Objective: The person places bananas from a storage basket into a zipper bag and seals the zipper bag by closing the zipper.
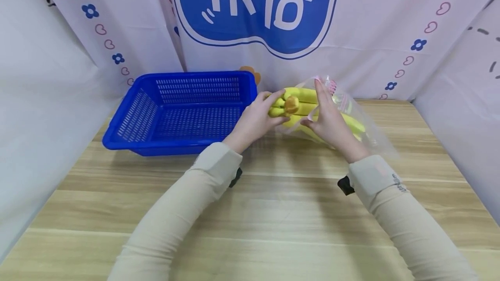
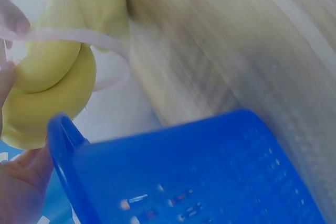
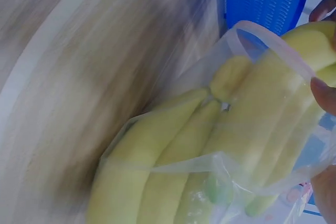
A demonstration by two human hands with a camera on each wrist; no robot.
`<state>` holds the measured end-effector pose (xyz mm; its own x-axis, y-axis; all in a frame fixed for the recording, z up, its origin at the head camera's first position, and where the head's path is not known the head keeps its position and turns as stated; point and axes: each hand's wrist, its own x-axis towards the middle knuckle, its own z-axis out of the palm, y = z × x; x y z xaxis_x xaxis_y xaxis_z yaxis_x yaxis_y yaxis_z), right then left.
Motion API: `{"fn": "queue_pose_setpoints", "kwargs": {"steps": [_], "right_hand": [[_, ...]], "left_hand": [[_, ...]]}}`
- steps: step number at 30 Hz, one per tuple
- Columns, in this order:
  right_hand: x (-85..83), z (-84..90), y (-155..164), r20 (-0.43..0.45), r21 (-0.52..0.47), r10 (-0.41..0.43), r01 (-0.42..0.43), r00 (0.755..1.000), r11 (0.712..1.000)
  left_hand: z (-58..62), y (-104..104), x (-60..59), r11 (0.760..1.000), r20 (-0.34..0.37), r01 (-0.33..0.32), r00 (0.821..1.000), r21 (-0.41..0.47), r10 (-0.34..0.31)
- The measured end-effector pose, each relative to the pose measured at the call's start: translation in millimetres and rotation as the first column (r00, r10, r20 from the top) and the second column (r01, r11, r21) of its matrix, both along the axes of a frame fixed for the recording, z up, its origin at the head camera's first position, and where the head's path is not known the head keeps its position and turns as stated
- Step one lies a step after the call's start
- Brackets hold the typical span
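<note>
A bunch of yellow bananas (image 1: 300, 103) lies partly inside a clear zip bag (image 1: 361, 120) on the wooden table (image 1: 273, 211). My left hand (image 1: 258, 118) grips the stem end of the bunch, which sticks out of the bag's mouth. My right hand (image 1: 330, 118) holds the bag's open rim beside the fruit. In the right wrist view the bananas (image 3: 220, 145) show through the clear bag (image 3: 210, 166), its rim looped over them. The left wrist view shows the bananas (image 2: 50, 90) close up, with the bag's rim across them.
A blue slotted plastic basket (image 1: 183, 107) stands just left of the hands; its rim (image 2: 68, 156) fills the lower left wrist view. White printed cloth walls enclose the table on the back and both sides. Bare wood stretches toward me.
</note>
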<state>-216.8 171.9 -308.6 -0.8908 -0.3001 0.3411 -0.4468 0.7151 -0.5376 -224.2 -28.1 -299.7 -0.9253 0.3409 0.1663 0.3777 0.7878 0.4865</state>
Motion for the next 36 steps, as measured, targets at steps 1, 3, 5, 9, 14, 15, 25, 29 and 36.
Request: {"fn": "queue_pose_setpoints", "kwargs": {"steps": [1, 3, 5, 9, 14, 15, 25, 29, 36], "right_hand": [[0.1, 1.0, -1.1, -0.003, -0.002, 0.002, -0.002, 1.000, 1.000], [0.3, 2.9, -2.7, -0.005, -0.006, 0.006, -0.006, 1.000, 1.000], [0.5, 4.7, -3.7, -0.001, -0.006, 0.008, -0.008, 1.000, 1.000], [0.6, 6.9, -3.8, 0.009, 0.000, 0.009, -0.009, 1.000, 1.000], [0.7, 7.8, -4.0, -0.011, 0.006, 0.016, -0.016, 1.000, 1.000], [0.8, 8.0, -4.0, -0.020, 0.010, 0.017, -0.017, 1.000, 1.000], [2.7, 11.5, -4.2, -0.056, 0.032, 0.032, -0.031, 0.998, 0.999], [2.6, 12.3, -5.6, -0.057, 0.029, 0.043, -0.042, 0.997, 0.999], [3.4, 8.4, -6.8, -0.127, 0.011, 0.072, -0.071, 0.989, 0.997]], "left_hand": [[0.9, 1.2, 0.7, 1.000, 0.010, -0.008, 1.000, 0.024, 0.008], [2.6, 2.9, 2.0, 0.997, 0.028, -0.021, 0.999, 0.070, 0.019], [3.2, 3.9, 2.5, 0.993, 0.037, -0.033, 0.999, 0.111, 0.029], [2.2, 6.7, 1.9, 0.983, 0.045, -0.043, 0.998, 0.176, 0.035], [0.3, 10.5, 0.7, 0.975, 0.039, -0.044, 0.999, 0.218, 0.036], [0.3, 11.1, 0.8, 0.973, 0.040, -0.044, 0.999, 0.226, 0.036], [2.5, 16.7, 2.2, 0.964, 0.066, -0.070, 0.996, 0.258, 0.055], [0.8, 17.5, 1.7, 0.963, 0.081, -0.082, 0.995, 0.258, 0.063], [-3.3, 16.9, -0.4, 0.944, 0.149, -0.137, 0.984, 0.302, 0.095]]}}
